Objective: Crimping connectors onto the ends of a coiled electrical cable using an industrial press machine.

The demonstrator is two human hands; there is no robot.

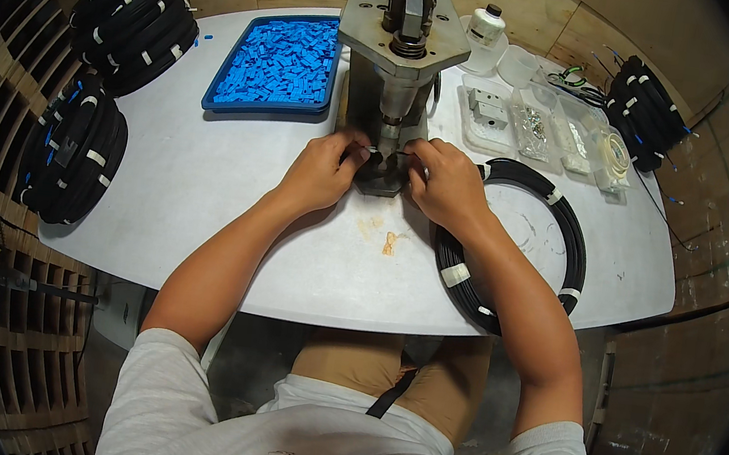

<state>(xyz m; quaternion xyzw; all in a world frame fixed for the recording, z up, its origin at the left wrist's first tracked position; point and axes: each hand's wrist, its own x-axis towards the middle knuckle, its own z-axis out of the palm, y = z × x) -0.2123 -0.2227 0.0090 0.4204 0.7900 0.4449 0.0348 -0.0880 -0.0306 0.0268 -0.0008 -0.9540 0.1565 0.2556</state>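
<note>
A metal bench press (398,88) stands at the far middle of the table, its ram coming down onto a small die area. My left hand (324,169) is at the left side of that die, thumb and fingers pinched together; a tiny light piece shows at the fingertips, too small to name. On the other side my right hand (449,181) pinches the thin end of a black cable, which points into the die. Under my right forearm lies a coil of black cable (577,243), tied with white bands. The exact contact at the die is partly hidden by my fingers.
A dark blue tray (206,104) full of small blue plastic pieces sits left of the press. Banded black coils (135,31) are stacked at the far left, with another bundle (76,154) nearer. Back right are clear containers (531,143), a white bottle (486,27) and more coils (646,111).
</note>
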